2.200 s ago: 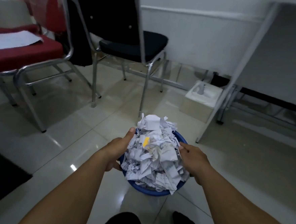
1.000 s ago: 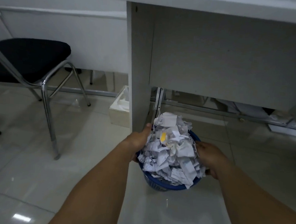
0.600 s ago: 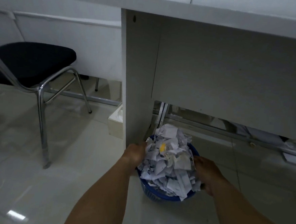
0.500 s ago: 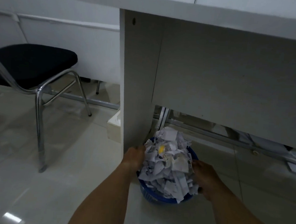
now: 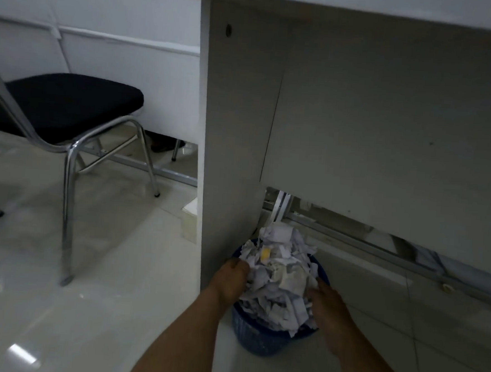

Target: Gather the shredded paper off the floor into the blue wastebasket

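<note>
Your left hand (image 5: 232,278) and right hand (image 5: 324,303) clasp opposite sides of the blue wastebasket (image 5: 259,338), which is heaped with shredded paper (image 5: 278,278), beside the white table's side panel (image 5: 232,156); it seems to sit on the tiled floor (image 5: 102,263), though blur hides contact

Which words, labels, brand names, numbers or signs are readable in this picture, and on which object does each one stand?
None can be read.
Shredded paper heaped in the blue wastebasket: faint grey print marks on some scraps, too small and blurred to read.
Yellow scrap in the heap: no legible text.
Desk panel, black chair, floor: no lettering visible.
</note>
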